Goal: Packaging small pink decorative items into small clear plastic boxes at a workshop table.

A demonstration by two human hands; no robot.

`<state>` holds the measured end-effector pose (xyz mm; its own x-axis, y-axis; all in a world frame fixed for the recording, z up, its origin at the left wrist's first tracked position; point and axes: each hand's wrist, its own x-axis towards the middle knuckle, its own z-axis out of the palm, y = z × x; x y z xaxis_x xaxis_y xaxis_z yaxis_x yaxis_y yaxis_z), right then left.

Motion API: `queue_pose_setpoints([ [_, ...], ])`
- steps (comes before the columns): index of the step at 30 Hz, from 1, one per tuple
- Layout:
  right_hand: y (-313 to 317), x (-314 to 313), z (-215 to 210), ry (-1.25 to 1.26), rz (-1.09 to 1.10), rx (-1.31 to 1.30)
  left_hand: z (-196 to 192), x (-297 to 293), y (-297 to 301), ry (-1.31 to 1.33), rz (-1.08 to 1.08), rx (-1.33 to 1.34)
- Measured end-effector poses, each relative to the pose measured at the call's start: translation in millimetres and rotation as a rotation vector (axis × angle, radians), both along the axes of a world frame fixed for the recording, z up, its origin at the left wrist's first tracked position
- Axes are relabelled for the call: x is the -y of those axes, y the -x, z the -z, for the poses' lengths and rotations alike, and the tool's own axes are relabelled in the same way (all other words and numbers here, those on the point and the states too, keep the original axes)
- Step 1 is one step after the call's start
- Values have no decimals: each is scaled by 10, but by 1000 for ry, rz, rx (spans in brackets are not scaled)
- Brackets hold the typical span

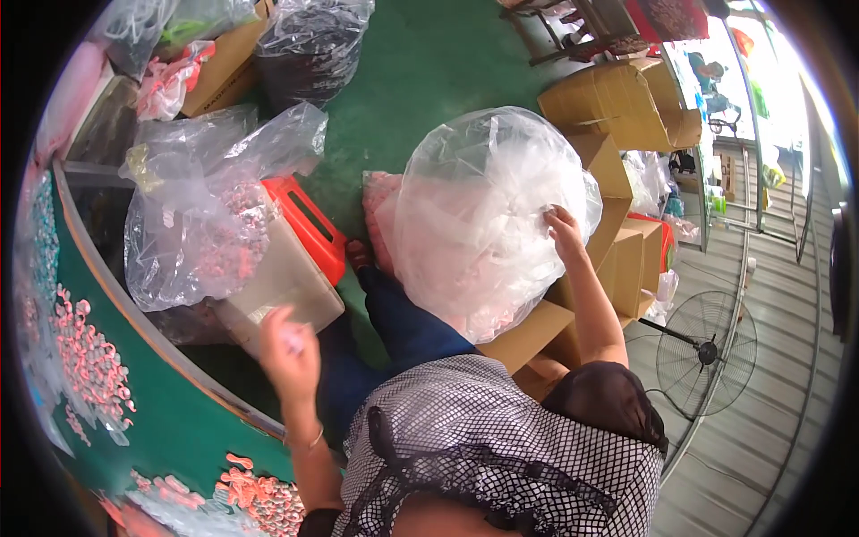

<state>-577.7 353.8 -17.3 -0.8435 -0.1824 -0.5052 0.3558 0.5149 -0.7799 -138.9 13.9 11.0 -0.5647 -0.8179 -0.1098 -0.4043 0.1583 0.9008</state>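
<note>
A big clear plastic bag [483, 206], puffed out and filled with pale pink and white contents, stands in front of me. My right hand [564, 228] is at its right side, fingers drawn together at the film; a small greyish bit shows at the fingertips, too small to name. My left hand [291, 353] is raised at the left, blurred, its fingers curled round something small and pale pink that I cannot make out. Just beyond it, another clear bag [197, 224] with small pink pieces rests on a pale box [282, 277].
A green table [179, 403] curves along the left, with piles of pink pieces [89, 358] and orange ones [255, 492]. A red plastic stool [309, 228] stands beside the box. Open cardboard boxes [617, 98] line the right side, near a standing fan [707, 353]. A black bag [313, 54] sits farther back.
</note>
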Motion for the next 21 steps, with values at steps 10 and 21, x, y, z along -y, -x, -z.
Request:
queue_pose_setpoints([
  [10,-472,284,348,352,-165,125,784,-932,2460,-88,868,-145],
  [21,-685,-824,245,-1273,-530,8,1226,-758,2844,-27,436,-49],
])
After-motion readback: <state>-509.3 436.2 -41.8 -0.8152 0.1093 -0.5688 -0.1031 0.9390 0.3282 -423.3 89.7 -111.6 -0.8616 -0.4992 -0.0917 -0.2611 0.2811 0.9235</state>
